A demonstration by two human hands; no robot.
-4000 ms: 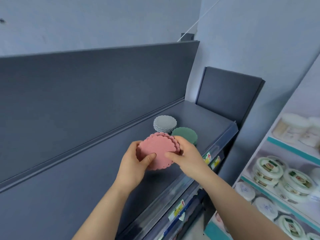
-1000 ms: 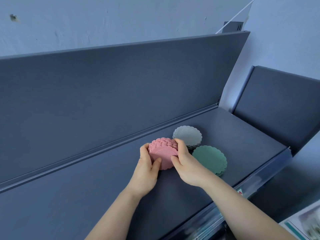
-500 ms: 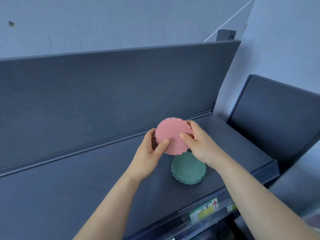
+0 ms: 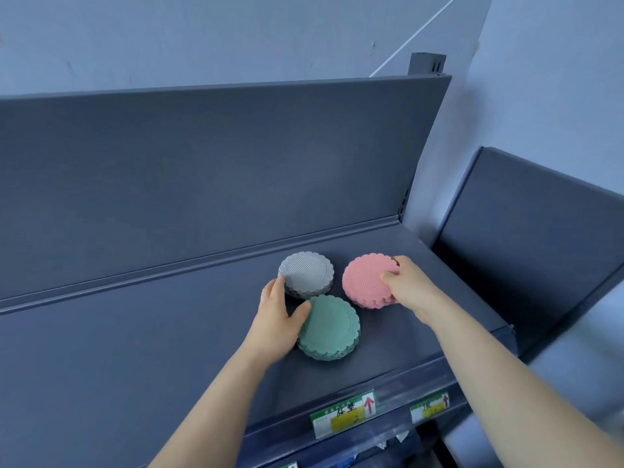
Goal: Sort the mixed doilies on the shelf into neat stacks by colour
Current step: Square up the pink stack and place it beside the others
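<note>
Three stacks of scalloped round doilies lie on the dark grey shelf (image 4: 135,349). The grey stack (image 4: 305,273) is at the back, the green stack (image 4: 329,327) in front of it, the pink stack (image 4: 366,282) to the right. My right hand (image 4: 408,285) grips the pink stack at its right edge, fingers under it and thumb on top, and the stack rests tilted on the shelf. Between the grey and green stacks sits my left hand (image 4: 278,319), fingers spread, its thumb touching the green stack's left rim and its fingertips touching the grey stack.
The shelf's tall back panel (image 4: 202,163) rises behind the stacks. An upright divider panel (image 4: 526,238) closes off the right end. Price labels (image 4: 342,413) line the front rail. The shelf's left half holds nothing.
The pink stack has come down from in front of me to the shelf, right of the grey stack. My left hand let go of it and now lies between the grey and green stacks.
</note>
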